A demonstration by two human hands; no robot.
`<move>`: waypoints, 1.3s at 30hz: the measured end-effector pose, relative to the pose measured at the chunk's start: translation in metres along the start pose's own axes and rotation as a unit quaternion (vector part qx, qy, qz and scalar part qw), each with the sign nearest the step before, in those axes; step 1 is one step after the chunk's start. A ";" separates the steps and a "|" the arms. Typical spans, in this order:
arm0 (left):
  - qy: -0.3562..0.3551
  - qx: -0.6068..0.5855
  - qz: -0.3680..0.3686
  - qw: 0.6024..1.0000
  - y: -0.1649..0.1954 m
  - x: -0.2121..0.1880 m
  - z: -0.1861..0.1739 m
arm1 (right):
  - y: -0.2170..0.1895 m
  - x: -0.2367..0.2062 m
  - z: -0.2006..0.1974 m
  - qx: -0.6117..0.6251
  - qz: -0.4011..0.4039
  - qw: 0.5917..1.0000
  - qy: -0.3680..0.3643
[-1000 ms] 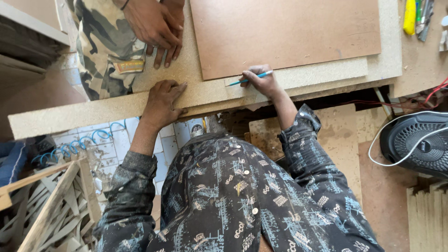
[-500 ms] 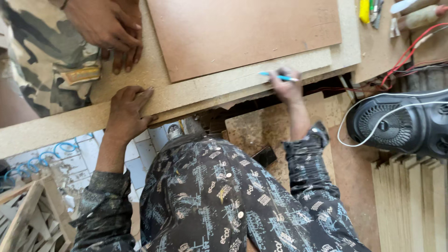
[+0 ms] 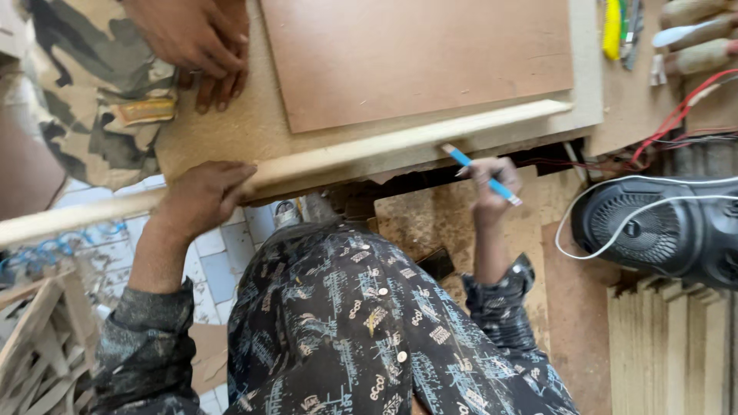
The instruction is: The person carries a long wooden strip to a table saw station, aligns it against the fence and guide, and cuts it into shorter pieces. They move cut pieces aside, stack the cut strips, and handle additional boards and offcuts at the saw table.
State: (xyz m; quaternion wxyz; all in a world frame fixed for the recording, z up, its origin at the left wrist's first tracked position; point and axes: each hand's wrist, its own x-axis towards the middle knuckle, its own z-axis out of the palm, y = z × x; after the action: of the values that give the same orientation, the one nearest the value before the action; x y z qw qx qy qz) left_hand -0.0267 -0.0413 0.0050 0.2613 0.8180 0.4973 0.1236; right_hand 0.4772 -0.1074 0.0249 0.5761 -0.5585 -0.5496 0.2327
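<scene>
My left hand point(image 3: 201, 198) grips a long pale wooden strip point(image 3: 369, 152) that lies along the near edge of a particle-board sheet point(image 3: 231, 131). On that sheet rests a brown hardboard panel point(image 3: 415, 58). My right hand point(image 3: 492, 180) holds a blue pencil point(image 3: 480, 174) just below the strip's right part, its tip near the strip's edge. Another person's hands point(image 3: 196, 42) press on the sheet at the top left, beside their camouflage trousers point(image 3: 84, 92).
A black fan-like device point(image 3: 661, 230) with a white cord sits at the right. Red wires point(image 3: 676, 115), a yellow tool point(image 3: 613, 27) and wooden handles point(image 3: 696, 34) lie at the top right. Wooden slats point(image 3: 669, 353) stand at lower right, scrap wood point(image 3: 38, 346) at lower left.
My right hand has come off the board edge and dropped below the strip with the pencil. My left hand has closed on the strip. The view has shifted right.
</scene>
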 end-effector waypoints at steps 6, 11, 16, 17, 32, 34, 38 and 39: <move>-0.101 -0.059 -0.063 0.991 -0.031 0.025 -0.007 | -0.037 -0.017 0.097 -0.027 -0.073 0.986 -0.147; -0.083 -0.041 -0.086 0.992 -0.018 0.024 0.006 | -0.003 -0.021 0.113 -0.159 -0.047 0.971 -0.170; -0.057 -0.018 -0.066 0.996 -0.005 0.023 0.015 | 0.072 0.016 0.007 -0.252 -0.056 0.965 -0.049; -0.058 -0.016 -0.066 0.996 -0.004 0.023 0.017 | 0.085 0.033 -0.026 -0.324 -0.126 0.938 -0.013; -0.176 -0.033 -0.049 0.983 0.058 -0.022 0.067 | 0.029 0.053 0.013 -0.467 -0.099 0.878 -0.033; -0.284 -0.095 -0.127 0.945 0.064 -0.034 0.068 | 0.037 0.082 0.055 -0.467 -0.177 0.865 -0.040; -0.216 -0.104 -0.043 0.970 0.064 -0.047 0.070 | 0.048 0.121 0.114 -0.563 -0.097 0.818 -0.066; -0.243 -0.088 -0.052 0.965 0.060 -0.048 0.071 | 0.045 0.123 0.125 -0.581 -0.024 0.809 -0.088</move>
State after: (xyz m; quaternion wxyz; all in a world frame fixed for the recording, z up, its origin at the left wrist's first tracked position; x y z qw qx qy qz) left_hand 0.0284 -0.1275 -0.0183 0.4516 0.7704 0.4474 -0.0493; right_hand 0.4163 0.0616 0.0021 0.0982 -0.7530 -0.6436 -0.0956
